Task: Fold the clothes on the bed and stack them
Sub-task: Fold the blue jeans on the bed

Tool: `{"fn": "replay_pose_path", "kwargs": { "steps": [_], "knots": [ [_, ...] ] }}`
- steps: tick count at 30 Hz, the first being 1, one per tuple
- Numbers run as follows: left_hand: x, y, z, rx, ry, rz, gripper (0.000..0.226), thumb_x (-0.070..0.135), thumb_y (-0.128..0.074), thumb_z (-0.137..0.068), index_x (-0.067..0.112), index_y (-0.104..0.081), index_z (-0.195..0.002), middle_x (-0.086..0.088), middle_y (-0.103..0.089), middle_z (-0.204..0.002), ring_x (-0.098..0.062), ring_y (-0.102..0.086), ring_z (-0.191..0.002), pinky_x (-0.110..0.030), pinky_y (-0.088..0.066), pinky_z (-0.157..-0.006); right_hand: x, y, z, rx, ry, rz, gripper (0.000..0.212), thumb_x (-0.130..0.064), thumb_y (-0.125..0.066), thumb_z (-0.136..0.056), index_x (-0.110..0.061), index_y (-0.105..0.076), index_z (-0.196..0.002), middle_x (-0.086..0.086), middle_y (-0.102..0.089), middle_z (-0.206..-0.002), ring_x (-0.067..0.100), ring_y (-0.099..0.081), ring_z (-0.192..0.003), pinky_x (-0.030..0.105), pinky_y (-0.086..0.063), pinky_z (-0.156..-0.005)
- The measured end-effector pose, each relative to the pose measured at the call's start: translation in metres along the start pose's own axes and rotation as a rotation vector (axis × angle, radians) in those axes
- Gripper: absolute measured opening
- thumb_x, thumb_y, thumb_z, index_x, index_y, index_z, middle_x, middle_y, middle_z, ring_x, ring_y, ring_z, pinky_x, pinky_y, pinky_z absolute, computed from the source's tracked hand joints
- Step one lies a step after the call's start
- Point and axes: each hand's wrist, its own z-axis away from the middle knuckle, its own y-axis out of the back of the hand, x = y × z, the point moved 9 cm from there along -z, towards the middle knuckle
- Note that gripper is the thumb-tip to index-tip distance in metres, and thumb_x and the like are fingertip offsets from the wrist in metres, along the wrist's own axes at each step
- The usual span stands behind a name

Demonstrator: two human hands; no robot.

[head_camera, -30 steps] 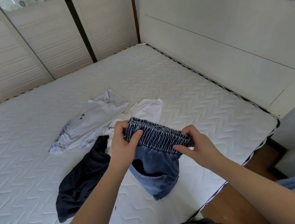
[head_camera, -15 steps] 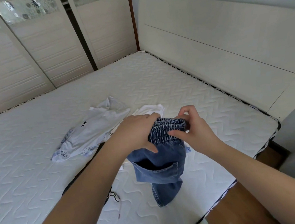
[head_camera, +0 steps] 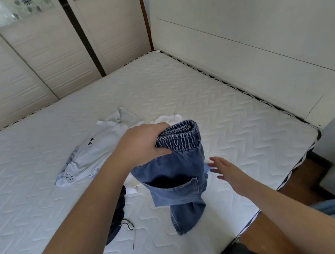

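Jeans (head_camera: pixel 180 167): denim, lifted off the bed by the bunched elastic waistband, which is gathered double; the legs hang down and the hem touches the mattress near the front edge.
Left hand (head_camera: pixel 143 145): clamped on the waistband, fingers curled over the top, thumb underneath, carrying the whole weight.
Right hand (head_camera: pixel 223 167): fingers spread and straight, holding nothing, just to the right of the hanging denim, apart from it or barely brushing it.
Bed (head_camera: pixel 211 92): bare quilted mattress, headboard along the right, wardrobe doors on the far side.
White shirt (head_camera: pixel 94 154): crumpled, unfolded, left of the jeans, small dark print on it.
Second white piece (head_camera: pixel 167 118): only a corner shows beyond the waistband; I cannot tell what it is.
Dark garment (head_camera: pixel 118 215): mostly hidden under the left forearm, a drawstring (head_camera: pixel 130 230) trailing out near it.
Progress: early, I'd say; nothing folded, no stack in sight.
Risk, grip: one hand on a thick elastic bunch could let a layer slip, and the halves would fall out of line.
Risk, legs: they look twisted low down; laid flat like that, the fold would come out lumpy.
Risk, edge: the hem sits near the front edge, so a careless lay could send a leg sliding off.
Risk, crowding: setting down on the other clothes would tangle the pile.
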Motion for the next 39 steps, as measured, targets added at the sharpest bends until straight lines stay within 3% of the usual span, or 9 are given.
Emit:
{"fn": "replay_pose_path", "kwargs": {
  "steps": [8, 13, 16, 20, 23, 26, 30, 36, 39],
  "knots": [
    [0.014, 0.032, -0.046, 0.040, 0.051, -0.009, 0.041, 0.052, -0.071, -0.079, 0.040, -0.056, -0.116, 0.019, -0.065, -0.089, -0.010, -0.060, -0.083, -0.031, -0.047, -0.064, 0.051, -0.003, -0.060, -0.164, -0.334, -0.225, 0.062, -0.063, -0.032, -0.096, -0.024, -0.042, -0.143, 0.001, -0.045, -0.148, 0.019, -0.040, -0.137, 0.039, -0.024, -0.118],
    [0.007, 0.053, -0.060, 0.106, 0.136, 0.044, 0.044, 0.043, -0.075, -0.077, 0.033, -0.056, -0.115, 0.012, -0.068, -0.086, -0.016, -0.060, -0.075, -0.031, -0.042, -0.061, 0.013, -0.016, -0.092, -0.247, -0.273, -0.667, 0.056, -0.054, -0.043, -0.097, -0.014, -0.054, -0.134, 0.011, -0.061, -0.133, 0.022, -0.064, -0.112, 0.030, -0.056, -0.079],
    [-0.004, 0.068, -0.058, 0.160, 0.199, 0.081, 0.043, 0.035, -0.079, -0.076, 0.029, -0.057, -0.112, 0.014, -0.064, -0.079, -0.018, -0.060, -0.073, -0.031, -0.043, -0.061, -0.008, -0.016, -0.108, -0.236, -0.247, -0.832, 0.053, -0.039, -0.045, -0.101, -0.007, -0.044, -0.143, 0.021, -0.043, -0.145, 0.033, -0.049, -0.130, 0.043, -0.047, -0.103],
    [-0.026, 0.092, -0.050, 0.278, 0.299, 0.155, 0.040, 0.032, -0.080, -0.075, 0.029, -0.059, -0.108, 0.016, -0.066, -0.081, -0.008, -0.059, -0.072, -0.015, -0.044, -0.063, -0.056, 0.011, -0.125, -0.250, -0.081, -0.859, 0.035, -0.032, -0.058, -0.094, -0.007, -0.062, -0.118, 0.017, -0.067, -0.115, 0.027, -0.069, -0.101, 0.038, -0.058, -0.080],
    [-0.040, 0.106, -0.043, 0.348, 0.353, 0.201, 0.037, 0.031, -0.080, -0.075, 0.031, -0.059, -0.106, 0.021, -0.065, -0.083, 0.008, -0.057, -0.076, -0.003, -0.038, -0.063, -0.100, 0.060, -0.137, -0.096, 0.030, -0.726, 0.039, -0.028, -0.059, -0.096, -0.009, -0.057, -0.130, 0.010, -0.067, -0.116, 0.023, -0.064, -0.107, 0.040, -0.052, -0.095],
    [-0.049, 0.115, -0.037, 0.409, 0.423, 0.260, 0.032, 0.036, -0.080, -0.076, 0.041, -0.058, -0.098, 0.029, -0.066, -0.084, 0.015, -0.057, -0.080, -0.003, -0.036, -0.062, -0.161, 0.109, -0.131, 0.019, 0.162, -0.623, 0.031, -0.025, -0.058, -0.097, -0.021, -0.059, -0.128, -0.003, -0.072, -0.095, 0.011, -0.068, -0.086, 0.026, -0.056, -0.070],
    [-0.048, 0.123, -0.040, 0.551, 0.452, 0.406, 0.027, 0.036, -0.081, -0.075, 0.044, -0.060, -0.091, 0.038, -0.064, -0.085, 0.018, -0.058, -0.079, -0.002, -0.038, -0.061, -0.245, 0.164, -0.110, 0.079, 0.358, -0.585, 0.024, -0.025, -0.062, -0.095, -0.025, -0.064, -0.119, -0.005, -0.073, -0.092, 0.007, -0.070, -0.077, 0.022, -0.055, -0.064],
    [-0.054, 0.136, -0.054, 0.756, 0.487, 0.730, 0.041, 0.060, -0.081, -0.060, 0.040, -0.067, -0.092, 0.018, -0.073, -0.089, -0.003, -0.069, -0.078, -0.036, -0.055, -0.073, -0.382, 0.215, -0.061, 0.006, 0.689, -0.575, 0.035, -0.018, -0.064, -0.092, -0.016, -0.059, -0.127, -0.002, -0.073, -0.088, 0.011, -0.068, -0.085, 0.024, -0.054, -0.077],
    [-0.059, 0.142, -0.061, 0.829, 0.459, 0.989, 0.051, 0.054, -0.086, -0.055, 0.029, -0.071, -0.097, 0.002, -0.075, -0.098, -0.023, -0.072, -0.089, -0.050, -0.057, -0.083, -0.434, 0.221, -0.033, -0.103, 0.832, -0.461, 0.050, -0.006, -0.069, -0.085, -0.021, -0.055, -0.130, -0.004, -0.072, -0.099, 0.013, -0.067, -0.099, 0.026, -0.053, -0.084]
  ]
}}
